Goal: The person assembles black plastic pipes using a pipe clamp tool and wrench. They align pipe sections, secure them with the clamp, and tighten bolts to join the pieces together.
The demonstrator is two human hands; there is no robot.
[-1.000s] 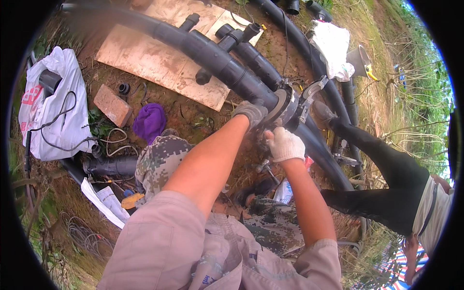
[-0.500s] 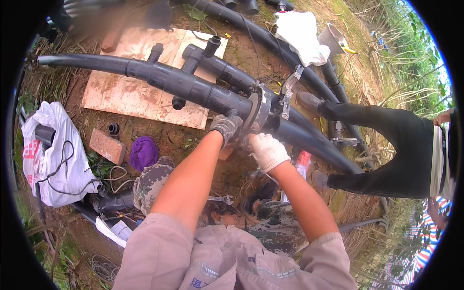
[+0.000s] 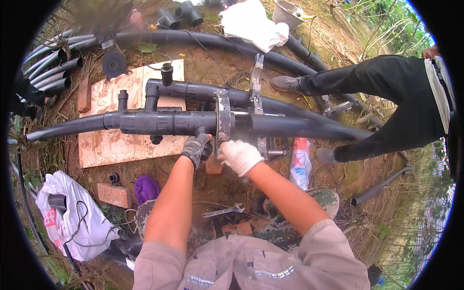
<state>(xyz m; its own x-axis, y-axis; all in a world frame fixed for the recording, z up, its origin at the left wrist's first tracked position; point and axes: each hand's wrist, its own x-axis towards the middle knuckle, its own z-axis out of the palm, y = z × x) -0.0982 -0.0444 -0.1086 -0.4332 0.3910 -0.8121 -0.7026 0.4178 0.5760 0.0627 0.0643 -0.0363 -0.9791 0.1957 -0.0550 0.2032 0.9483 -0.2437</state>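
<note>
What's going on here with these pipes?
A person is working on a black pipe. The dark-gloved left hand is at a short branch on its near side; the white-gloved right hand is by the near edge of a grey metal ring across the pipe. A wrench lies nearby; another person stands to the right.

A wooden board [image 3: 106, 151] is laid on the soil; a reddish block [image 3: 84, 95] is placed at its left edge. A brick [image 3: 114, 195] is positioned at lower left, between a white plastic bag [image 3: 79, 229] and a purple cloth [image 3: 146, 189]. The bag is crossed by a dark cable [image 3: 77, 231]. Grey pipes [image 3: 54, 76] are grouped at far left. At the top, a white sack [image 3: 251, 24] is located beside a grey bucket [image 3: 286, 14]. At right, black trousers [image 3: 374, 82] are worn by a bystander.
</note>
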